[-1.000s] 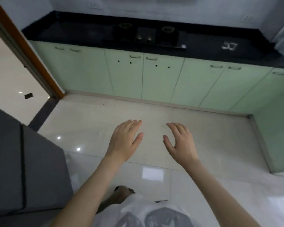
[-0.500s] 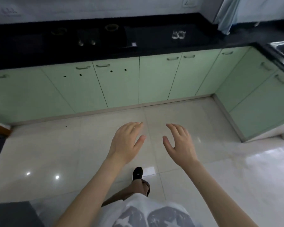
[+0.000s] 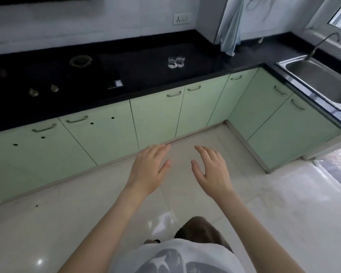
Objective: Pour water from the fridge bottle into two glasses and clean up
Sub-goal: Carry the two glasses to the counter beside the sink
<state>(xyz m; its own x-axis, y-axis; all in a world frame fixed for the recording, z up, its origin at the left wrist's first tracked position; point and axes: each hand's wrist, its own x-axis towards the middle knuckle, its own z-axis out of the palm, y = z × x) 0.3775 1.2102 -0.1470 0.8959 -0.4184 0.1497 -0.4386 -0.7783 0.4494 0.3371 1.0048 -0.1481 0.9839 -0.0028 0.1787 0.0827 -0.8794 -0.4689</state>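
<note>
Two clear glasses (image 3: pixel 176 62) stand side by side on the black counter (image 3: pixel 205 62), far ahead of my hands. My left hand (image 3: pixel 149 168) and my right hand (image 3: pixel 213 170) hover palm-down over the pale floor, fingers relaxed and spread, holding nothing. The two hands are a little apart from each other. No bottle and no fridge appear in this view.
A gas hob (image 3: pixel 53 75) sits at the counter's left. Pale green cabinets (image 3: pixel 156 115) run under the counter and turn the corner to a steel sink (image 3: pixel 321 83) with a tap at right. A light cloth (image 3: pixel 231 30) hangs by the wall. Glossy tiled floor (image 3: pixel 264 203) lies ahead.
The view has swung right and moved closer to the counter: the dark fridge side and doorway have left the frame, the sink has come in. Both hands stay open in the same pose.
</note>
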